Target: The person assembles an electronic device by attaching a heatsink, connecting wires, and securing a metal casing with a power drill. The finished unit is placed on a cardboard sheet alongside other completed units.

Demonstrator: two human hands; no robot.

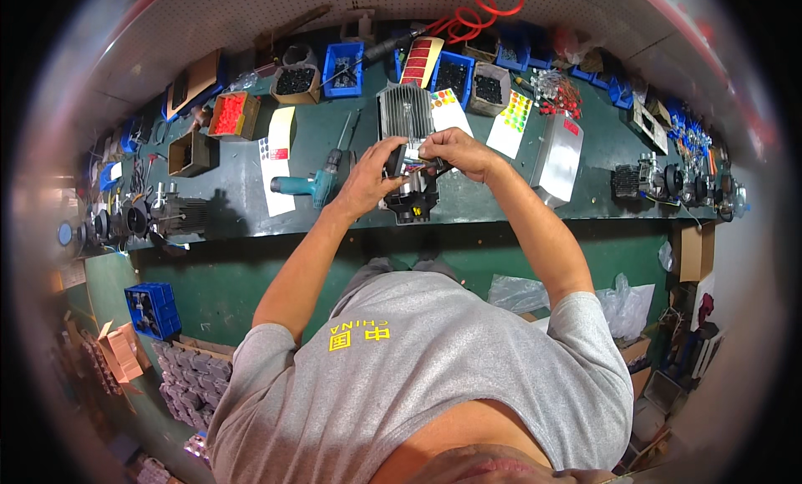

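A grey finned electric motor (405,108) lies lengthwise in front of me near the bench's front edge, its black end toward me. My left hand (368,179) grips its left side, thumb and fingers curved about the middle. Over the motor's middle, a small bundle of wires (412,157) shows between my hands. My right hand (459,154) is closed in a pinch at the right of these wires; its fingers hide what is between them. To the left of the motor, a teal power drill (305,185) lies on its side, close to my left wrist.
Parts bins line the back of the green bench (238,162), among them a blue bin (342,70) and a box of red pieces (232,116). Sticker sheets (510,120) and a silver metal box (558,160) lie to the right. More motors (647,180) stand at both ends.
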